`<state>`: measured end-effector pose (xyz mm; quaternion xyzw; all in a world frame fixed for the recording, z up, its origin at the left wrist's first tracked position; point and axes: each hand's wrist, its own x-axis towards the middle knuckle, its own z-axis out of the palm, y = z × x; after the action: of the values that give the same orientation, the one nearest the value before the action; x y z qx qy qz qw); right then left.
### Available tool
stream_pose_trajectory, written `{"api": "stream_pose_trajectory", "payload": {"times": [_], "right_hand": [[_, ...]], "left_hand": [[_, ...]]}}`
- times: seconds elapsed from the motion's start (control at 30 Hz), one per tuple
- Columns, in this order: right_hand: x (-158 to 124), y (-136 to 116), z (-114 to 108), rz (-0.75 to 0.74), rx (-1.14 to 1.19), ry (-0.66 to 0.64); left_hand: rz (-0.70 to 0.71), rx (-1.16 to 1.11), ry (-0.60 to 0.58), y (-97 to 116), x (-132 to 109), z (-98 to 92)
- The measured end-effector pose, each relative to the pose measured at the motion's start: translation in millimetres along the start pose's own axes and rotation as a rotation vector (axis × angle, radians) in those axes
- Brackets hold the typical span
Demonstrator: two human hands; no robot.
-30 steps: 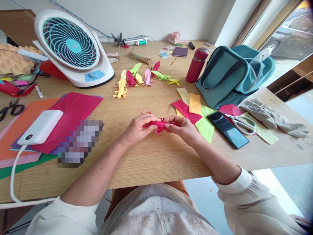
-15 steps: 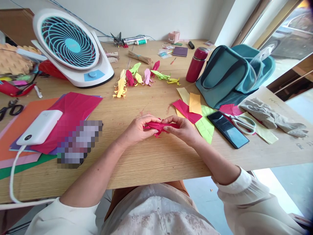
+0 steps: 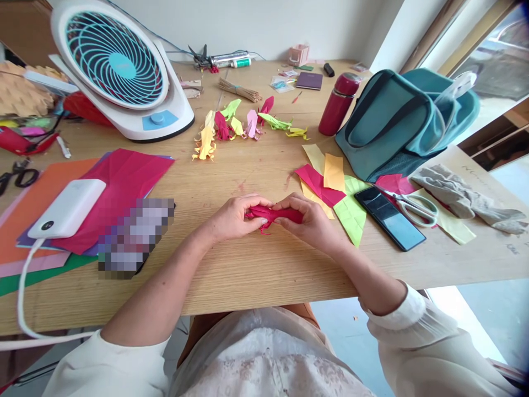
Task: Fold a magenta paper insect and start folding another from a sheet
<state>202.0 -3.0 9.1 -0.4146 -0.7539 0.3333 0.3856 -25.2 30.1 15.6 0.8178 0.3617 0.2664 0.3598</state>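
Between my two hands is a folded red paper figure (image 3: 268, 212), just over the table near its front. My left hand (image 3: 237, 218) pinches its left end between thumb and fingers. The right end is pinched by my right hand (image 3: 308, 220), thumb below and fingers on top. Thin folded points stick out under the middle of the paper; much of it is hidden by the fingers. Beyond the hands stands a group of folded paper figures (image 3: 252, 124) in yellow, red, green and pink. Loose paper strips (image 3: 320, 184) lie right of my right hand.
At right lie a phone (image 3: 390, 218), white-handled scissors (image 3: 417, 209) and grey gloves (image 3: 467, 196), with a teal bag (image 3: 384, 121) and red flask (image 3: 339, 105) behind. At left are a fan (image 3: 124, 71), a power bank (image 3: 68, 208), coloured sheets (image 3: 132, 187) and black-handled scissors (image 3: 20, 176).
The view has shifted slightly. Both hands keep hold of the red paper figure; the right fingers have curled further over its right end, and the paper looks turned a little.
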Motion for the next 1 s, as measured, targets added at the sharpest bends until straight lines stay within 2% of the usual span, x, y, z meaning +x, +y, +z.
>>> {"api": "stream_pose_trajectory", "payload": {"times": [0.13, 0.23, 0.43, 0.57, 0.8, 0.9, 1.0], "right_hand": [[-1, -2, 2, -0.088, -0.068, 0.031], [-1, -2, 1, -0.122, -0.093, 0.025], [0, -3, -4, -0.065, -0.089, -0.046], [1, -3, -8, -0.066, -0.106, -0.021], [0, 4, -18, -0.061, -0.096, 0.032], [0, 4, -20, -0.065, -0.103, 0.018], [1, 2, -20, -0.069, -0.109, 0.033]], "left_hand": [[-0.046, -0.042, -0.013, 1, 0, -2.1], [-0.023, -0.012, -0.001, 2, -1, -3.3], [0.077, 0.125, 0.014, 6, -3, -2.1], [0.102, 0.149, 0.059, 9, -3, -3.4], [0.011, 0.025, 0.072, 9, -5, -16.4], [-0.059, -0.074, 0.085, 7, -6, -18.6], [-0.076, -0.08, 0.121, 6, -5, -18.8]]}}
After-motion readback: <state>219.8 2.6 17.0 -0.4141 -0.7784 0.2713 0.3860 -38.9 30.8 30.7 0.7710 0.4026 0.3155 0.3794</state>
